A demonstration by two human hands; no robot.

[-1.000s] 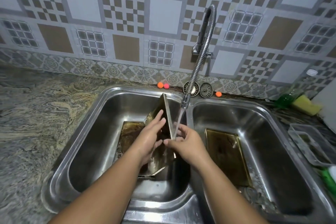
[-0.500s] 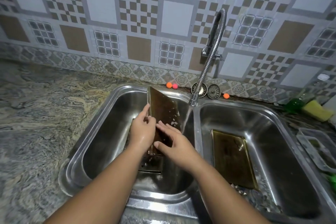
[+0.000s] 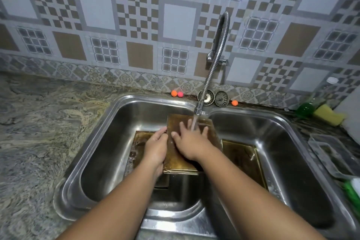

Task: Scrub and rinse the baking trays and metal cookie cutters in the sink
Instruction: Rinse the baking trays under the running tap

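Gripping the left edge of a browned baking tray (image 3: 176, 159), the left hand (image 3: 155, 149) holds it tilted over the left basin (image 3: 109, 142), under the faucet (image 3: 214, 64) and its running water. The right hand (image 3: 190, 143) lies flat on the tray's face, fingers spread straight. A second tray (image 3: 139, 138) lies beneath it, and a third tray (image 3: 243, 161) lies in the right basin (image 3: 282, 142).

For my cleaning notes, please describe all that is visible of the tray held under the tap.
The held tray is a rectangular, brownish-gold, stained metal sheet, wet, tilted above the left basin. The left hand grips its left edge; the right hand lies flat on it. The water stream falls on its upper part.
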